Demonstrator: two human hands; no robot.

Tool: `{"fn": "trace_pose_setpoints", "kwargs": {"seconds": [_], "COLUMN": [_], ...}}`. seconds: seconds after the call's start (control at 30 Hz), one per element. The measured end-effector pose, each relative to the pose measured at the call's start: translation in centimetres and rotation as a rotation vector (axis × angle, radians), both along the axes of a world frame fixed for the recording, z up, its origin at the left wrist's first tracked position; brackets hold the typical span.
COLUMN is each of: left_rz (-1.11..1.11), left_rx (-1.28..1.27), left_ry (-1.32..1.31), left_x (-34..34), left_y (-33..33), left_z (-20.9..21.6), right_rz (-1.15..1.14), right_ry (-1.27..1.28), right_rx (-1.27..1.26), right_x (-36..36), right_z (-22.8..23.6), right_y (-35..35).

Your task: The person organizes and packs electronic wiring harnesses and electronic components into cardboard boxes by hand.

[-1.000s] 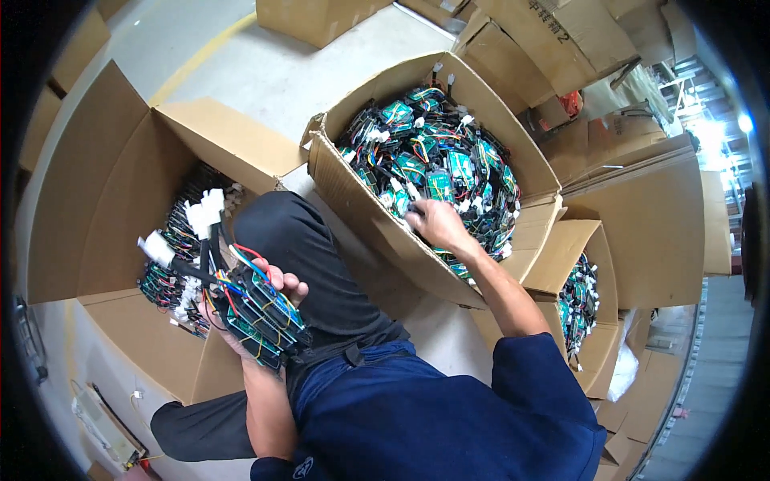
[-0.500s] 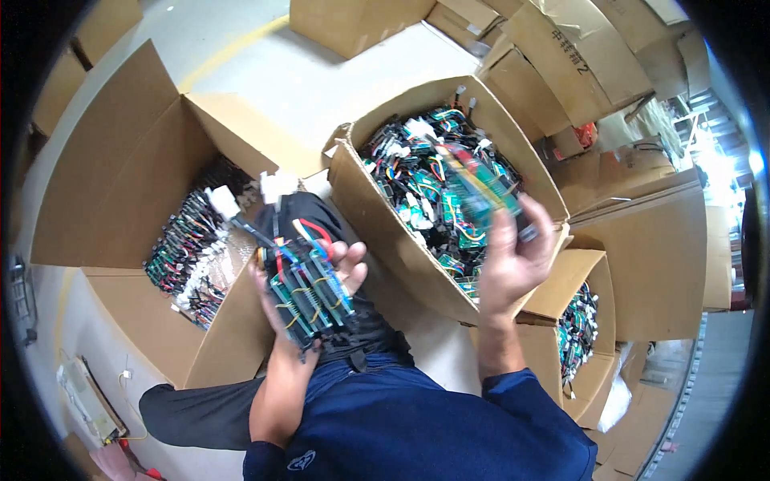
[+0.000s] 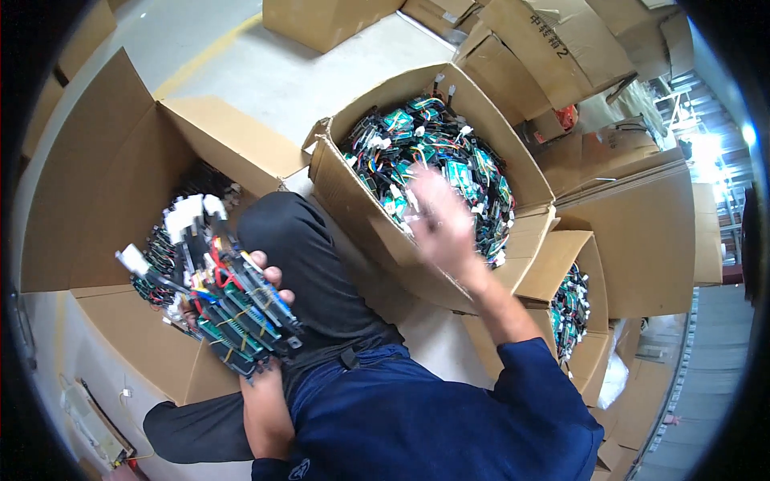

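Note:
My left hand [image 3: 273, 276] is closed around a bundle of green circuit boards [image 3: 237, 313] with black parts, coloured wires and white connectors. The boards lie side by side, and their wires point toward the open left cardboard box [image 3: 120, 333]. Rows of similar wired boards [image 3: 152, 272] fill part of that box, with the bundle held near its front side. Over the middle cardboard box [image 3: 361, 212] hangs my right hand [image 3: 443, 218], smeared by motion, its fingers unclear. A loose heap of wired circuit boards [image 3: 401, 144] fills this box below the hand.
A smaller box [image 3: 597, 321] at the right holds more wired boards [image 3: 568, 313]. Stacked cartons [image 3: 553, 48] stand at the far right. My bent knee [image 3: 281, 224] rises between the left and middle boxes. A pale flat device [image 3: 96, 417] with cables lies at the lower left.
My left hand has carried the bundle left, toward the left box. The wired board that was in my right hand no longer shows there; that hand has moved left over the middle box.

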State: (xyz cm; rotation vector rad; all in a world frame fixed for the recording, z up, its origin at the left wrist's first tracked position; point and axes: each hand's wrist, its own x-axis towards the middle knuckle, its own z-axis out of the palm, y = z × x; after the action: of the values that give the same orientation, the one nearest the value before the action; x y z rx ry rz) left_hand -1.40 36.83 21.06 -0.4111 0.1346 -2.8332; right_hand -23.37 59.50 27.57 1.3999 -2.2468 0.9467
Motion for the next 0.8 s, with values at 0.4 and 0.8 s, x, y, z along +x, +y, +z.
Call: {"fn": "trace_pose_setpoints", "kwargs": {"seconds": [0.4,0.8], "left_rz": [0.063,0.387], "left_rx": [0.082,-0.060], "left_ry": [-0.173,-0.585], "left_x": [-0.4,3.8], "left_y": [0.3,-2.0], "left_z": [-0.6,-1.3], "right_rz": [-0.329,0.222], "right_ry": [-0.199,-0.980], "right_rx": [0.306,-0.174], "right_x": [-4.8,12.5], "right_z": [-1.4,0.5], "right_y": [13.9,-14.2]}}
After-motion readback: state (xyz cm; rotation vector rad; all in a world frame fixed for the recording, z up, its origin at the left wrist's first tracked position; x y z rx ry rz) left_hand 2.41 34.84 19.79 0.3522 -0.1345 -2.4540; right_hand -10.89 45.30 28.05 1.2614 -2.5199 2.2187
